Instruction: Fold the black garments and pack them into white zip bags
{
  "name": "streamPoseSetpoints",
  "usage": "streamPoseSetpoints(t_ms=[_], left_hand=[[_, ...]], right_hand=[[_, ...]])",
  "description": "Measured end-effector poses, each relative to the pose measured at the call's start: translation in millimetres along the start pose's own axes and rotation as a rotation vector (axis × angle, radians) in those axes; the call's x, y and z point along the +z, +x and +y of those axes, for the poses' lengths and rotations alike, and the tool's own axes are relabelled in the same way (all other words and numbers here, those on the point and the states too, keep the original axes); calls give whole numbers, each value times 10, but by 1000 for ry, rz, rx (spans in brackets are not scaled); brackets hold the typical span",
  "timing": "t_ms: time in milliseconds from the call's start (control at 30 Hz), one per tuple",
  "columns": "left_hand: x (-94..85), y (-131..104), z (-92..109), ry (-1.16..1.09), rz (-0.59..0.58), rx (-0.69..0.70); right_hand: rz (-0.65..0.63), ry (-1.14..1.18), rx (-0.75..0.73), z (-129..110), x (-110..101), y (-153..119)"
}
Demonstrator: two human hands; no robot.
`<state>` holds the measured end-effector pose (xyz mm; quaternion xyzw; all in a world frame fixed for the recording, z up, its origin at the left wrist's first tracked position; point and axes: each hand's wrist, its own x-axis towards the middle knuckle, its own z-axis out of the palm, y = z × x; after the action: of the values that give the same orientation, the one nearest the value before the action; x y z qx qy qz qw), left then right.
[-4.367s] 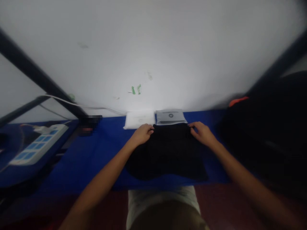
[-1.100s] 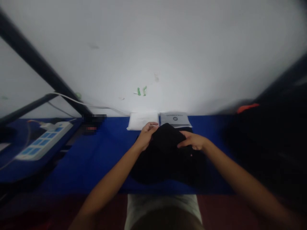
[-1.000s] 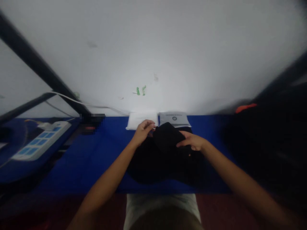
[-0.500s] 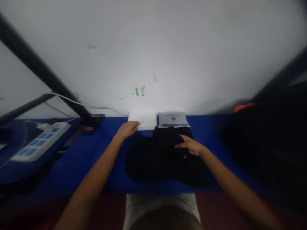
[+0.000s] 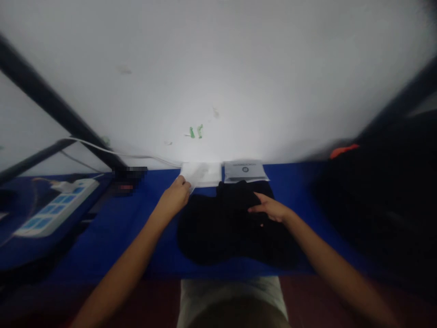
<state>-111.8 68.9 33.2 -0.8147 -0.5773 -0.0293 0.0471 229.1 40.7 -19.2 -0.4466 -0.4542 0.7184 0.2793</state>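
My left hand (image 5: 175, 195) pinches the near left corner of a thin white plastic bag (image 5: 200, 171), the top one of a flat white pile against the wall. That corner is lifted and looks slightly see-through. In front of the pile lies a dark bundle of black cloth (image 5: 211, 230), its folds hard to make out. On its right side my right hand (image 5: 271, 208) grips the cloth, thumb and forefinger apart on top and the other fingers partly hidden in the fabric. Just behind the cloth lies a pale pouch (image 5: 245, 170) with dark print and a round mark.
A blue cloth (image 5: 133, 228) covers the table, with a white wall behind. At the left lie a power strip (image 5: 56, 209) with a plug and a white cable (image 5: 136, 157). A large black heap (image 5: 378, 205) with an orange patch (image 5: 344, 151) takes up the right side.
My left hand has drawn back toward me and left, lifting the corner of the white plastic bag. My right hand stays on the black cloth. The view has shifted slightly.
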Motion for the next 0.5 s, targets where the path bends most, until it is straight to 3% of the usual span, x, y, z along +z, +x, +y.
streamPoseSetpoints(t_ms=[200,367,500], left_hand=[[-136,-130,345,-34,79,-42],[-216,-108,747,-47,19,45],[-221,-91,953,-103,29,124]], right_hand=[[1,86,-98,27,-9,-26],[51,190,-169,-14,67,-131],[47,140,-195,-71,134,-161]])
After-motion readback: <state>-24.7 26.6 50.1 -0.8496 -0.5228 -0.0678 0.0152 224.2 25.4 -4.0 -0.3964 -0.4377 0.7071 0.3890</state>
